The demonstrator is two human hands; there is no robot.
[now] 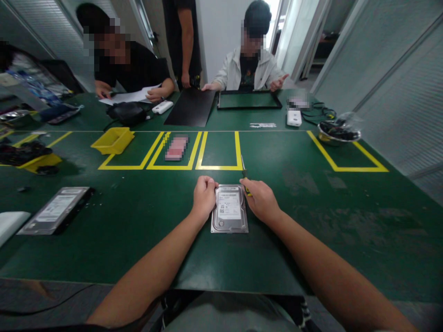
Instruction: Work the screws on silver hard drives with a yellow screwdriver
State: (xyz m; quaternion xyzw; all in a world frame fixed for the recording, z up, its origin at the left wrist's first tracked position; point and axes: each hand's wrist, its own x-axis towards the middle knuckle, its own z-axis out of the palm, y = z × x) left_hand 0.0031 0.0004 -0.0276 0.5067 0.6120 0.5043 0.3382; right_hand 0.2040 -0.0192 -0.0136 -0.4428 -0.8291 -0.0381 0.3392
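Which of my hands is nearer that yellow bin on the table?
Left. The left hand grips the hard drive's left edge, on the yellow bin's side; the right hand is beyond the drive.

Green table [346,221], yellow taped boxes [218,152]; slatted wall panels [398,69]; doorway, probably daylit.

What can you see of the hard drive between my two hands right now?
The hard drive is a silver, metal-looking rectangular box lying flat on the green table, label side up, its long axis pointing away from the wearer. A white printed label covers most of its top; the text is too small to read. The left hand touches its far left corner. The right hand, holding a yellow-handled screwdriver, rests at its far right edge.
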